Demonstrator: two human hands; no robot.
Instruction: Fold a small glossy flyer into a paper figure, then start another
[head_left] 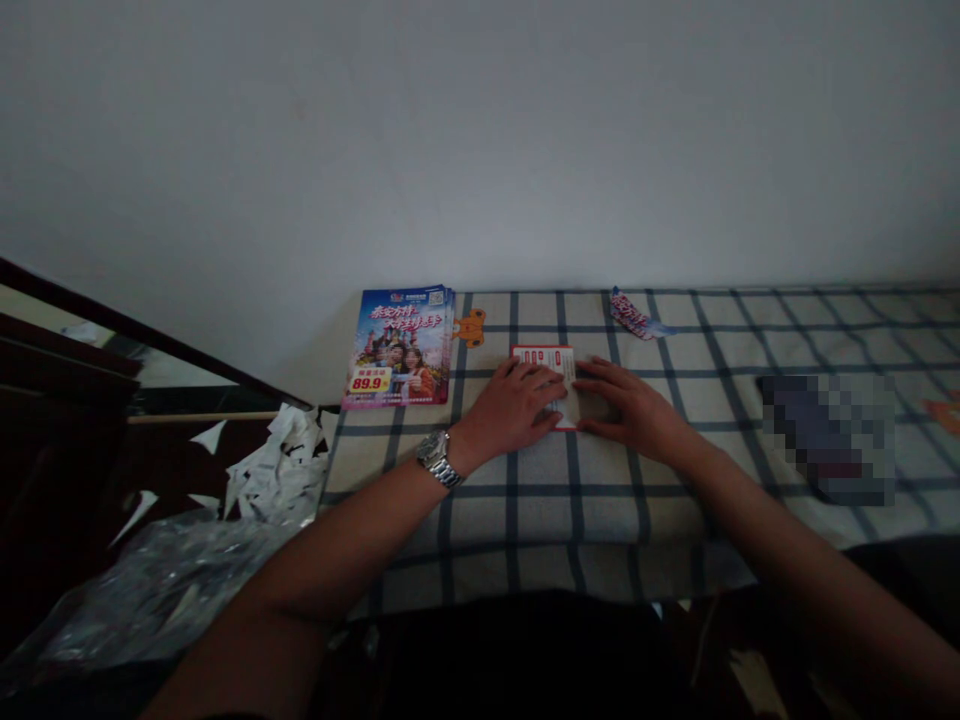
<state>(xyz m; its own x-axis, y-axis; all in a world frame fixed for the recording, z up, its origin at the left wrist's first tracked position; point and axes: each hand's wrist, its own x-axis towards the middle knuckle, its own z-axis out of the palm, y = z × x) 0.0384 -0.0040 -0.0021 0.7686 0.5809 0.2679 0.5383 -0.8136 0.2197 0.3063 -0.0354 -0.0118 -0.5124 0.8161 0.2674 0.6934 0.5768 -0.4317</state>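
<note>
Both hands [517,405] [626,405] flat on leaflet [541,358], pressing it btwn palms

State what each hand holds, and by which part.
Both the left hand and right hand press flat on a small paper sheet, pinning its near part to the table; neither grips it.

Looks like a home room, prob. a bedroom or spare room w/ a makeshift work spot. Bare white wall [480,130] right behind a bed [540,520] w/ checked grey-and-cream sheet, dark wooden furniture [67,400] off to the side, plastic bag [150,590] of paper scraps [274,470] beside it. Dim, no shop or office fittings.
</note>
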